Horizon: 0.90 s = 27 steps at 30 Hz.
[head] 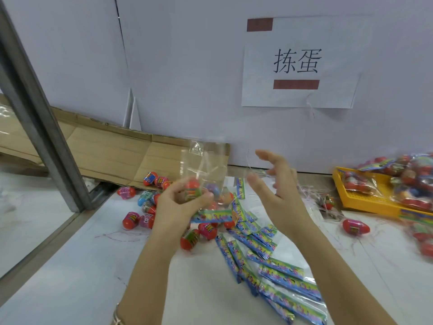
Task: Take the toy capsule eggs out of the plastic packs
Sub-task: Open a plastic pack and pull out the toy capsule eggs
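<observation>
Plastic pack (pixel 206 165) with eggs (pixel 192 187) gripped by left hand (pixel 180 202); right hand (pixel 278 184) spread, empty.

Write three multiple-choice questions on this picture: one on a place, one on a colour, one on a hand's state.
1. Where is the yellow tray?
A) far right B) far left C) centre, nearest the camera
2. What colour is the lone egg just in front of the tray?
A) green B) red C) white
3. What state is the right hand in?
A) gripping an egg B) pressing the tray C) open, empty

Answers: 1 A, it stands at the right edge, holding packs. 2 B, its shell is red. 3 C, its fingers are spread in the air; the left hand grips the clear pack.
</observation>
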Available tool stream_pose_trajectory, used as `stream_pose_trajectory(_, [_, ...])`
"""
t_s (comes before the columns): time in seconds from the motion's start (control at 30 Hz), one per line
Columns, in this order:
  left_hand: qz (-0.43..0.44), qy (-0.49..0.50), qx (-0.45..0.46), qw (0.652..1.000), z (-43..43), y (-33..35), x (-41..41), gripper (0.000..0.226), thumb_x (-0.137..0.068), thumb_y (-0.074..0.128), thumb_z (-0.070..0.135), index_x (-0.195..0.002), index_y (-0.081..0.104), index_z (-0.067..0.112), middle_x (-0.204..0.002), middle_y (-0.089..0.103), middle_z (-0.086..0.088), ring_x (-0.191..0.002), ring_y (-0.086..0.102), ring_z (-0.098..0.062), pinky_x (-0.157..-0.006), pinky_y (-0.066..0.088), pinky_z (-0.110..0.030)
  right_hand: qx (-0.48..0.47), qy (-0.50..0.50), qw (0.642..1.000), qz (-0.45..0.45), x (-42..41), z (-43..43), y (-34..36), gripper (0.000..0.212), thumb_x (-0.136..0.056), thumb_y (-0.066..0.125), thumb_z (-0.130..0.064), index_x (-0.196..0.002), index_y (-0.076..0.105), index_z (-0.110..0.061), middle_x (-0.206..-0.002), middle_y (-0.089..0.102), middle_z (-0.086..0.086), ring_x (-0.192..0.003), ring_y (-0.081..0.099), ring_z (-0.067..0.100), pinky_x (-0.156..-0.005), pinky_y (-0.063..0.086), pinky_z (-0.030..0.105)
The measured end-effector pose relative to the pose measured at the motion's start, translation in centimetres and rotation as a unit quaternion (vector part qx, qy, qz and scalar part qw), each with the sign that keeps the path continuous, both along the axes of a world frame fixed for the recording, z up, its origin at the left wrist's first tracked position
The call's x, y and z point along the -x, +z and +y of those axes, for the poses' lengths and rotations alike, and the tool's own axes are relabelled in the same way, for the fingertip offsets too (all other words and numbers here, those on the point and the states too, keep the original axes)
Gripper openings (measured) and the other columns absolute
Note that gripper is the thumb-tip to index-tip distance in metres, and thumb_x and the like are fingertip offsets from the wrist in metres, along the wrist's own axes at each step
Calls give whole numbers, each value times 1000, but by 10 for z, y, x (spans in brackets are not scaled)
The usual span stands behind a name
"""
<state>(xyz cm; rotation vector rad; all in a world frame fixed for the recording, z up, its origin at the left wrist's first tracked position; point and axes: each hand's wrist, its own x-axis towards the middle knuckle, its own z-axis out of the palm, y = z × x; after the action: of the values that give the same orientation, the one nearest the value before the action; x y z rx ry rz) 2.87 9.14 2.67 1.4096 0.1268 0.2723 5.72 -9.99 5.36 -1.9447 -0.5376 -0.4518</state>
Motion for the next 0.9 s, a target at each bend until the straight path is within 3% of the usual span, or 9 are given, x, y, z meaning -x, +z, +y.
stream_pose_trajectory(0.13, [-1,34,74,997,9,-2,-4,64,-45,87,31,-104,68,15,-94,76,-6,-88,74,-22,-85,55,-41,240,-17,967,80,-15,13,-32,30,-98,47,-32,-127,49,-38,-127,49,-16,-119,35,12,-103,32,39])
stream_pose_trajectory(0.23, [22,3,130,991,-3,-4,-8,51,-56,80,22,-104,67,11,-87,77,-8,-77,75,-19,-68,60,-36,419,-34,901,104,-14,21,-56,32,-94,48,-51,-121,56,-37,-110,51,-6,-109,42,21,-97,30,42])
stream_pose_trajectory(0.3, [20,-12,144,989,-7,-6,-9,43,-60,76,19,-101,69,11,-88,76,-11,-75,74,-19,-60,60,-32,385,-27,916,114,-13,22,-58,21,-90,54,-48,-100,62,-31,-92,46,-8,-88,46,16,-94,33,38])
stream_pose_trajectory(0.37, [13,-22,106,994,-10,-7,-7,37,-62,76,20,-98,73,17,-94,76,-11,-81,74,-22,-74,58,-38,268,-18,952,145,-15,19,-51,11,-84,65,-31,-90,56,-28,-91,48,-5,-78,52,13,-83,44,31])
stream_pose_trajectory(0.5, [12,-22,16,1000,-11,-10,-6,51,-66,83,15,-114,68,23,-101,75,-6,-86,74,-24,-84,54,-39,-74,-46,985,151,-14,2,-17,37,-75,67,4,-91,55,-27,-90,61,2,-57,58,0,-52,47,15])
stream_pose_trajectory(0.63, [-6,-44,-56,997,-16,-15,-7,47,-70,85,9,-105,70,36,-100,76,4,-98,69,-9,-84,54,-25,-262,19,958,112,-8,-21,22,42,-79,63,10,-97,68,-28,-83,65,-2,-66,61,9,-68,55,26])
stream_pose_trajectory(0.7, [-12,-69,-76,995,-18,-17,-7,48,-73,82,7,-109,68,35,-98,76,9,-99,69,-6,-81,55,-21,-310,87,941,104,-1,-28,37,35,-75,64,2,-94,74,-26,-81,69,-3,-71,64,11,-71,54,23])
stream_pose_trajectory(0.77, [-8,-88,-91,992,-20,-16,-5,50,-73,82,5,-114,68,30,-105,75,2,-107,67,-20,-92,55,-36,-305,137,939,84,7,-30,44,34,-78,61,-4,-94,77,-29,-88,70,0,-77,67,12,-72,55,22])
stream_pose_trajectory(0.9, [-36,-132,-119,983,-22,-14,-1,51,-74,79,-2,-115,67,27,-98,76,2,-91,71,-23,-82,57,-27,-112,32,993,-25,14,-28,44,41,-90,62,-2,-112,59,-37,-111,64,6,-87,69,7,-79,53,20])
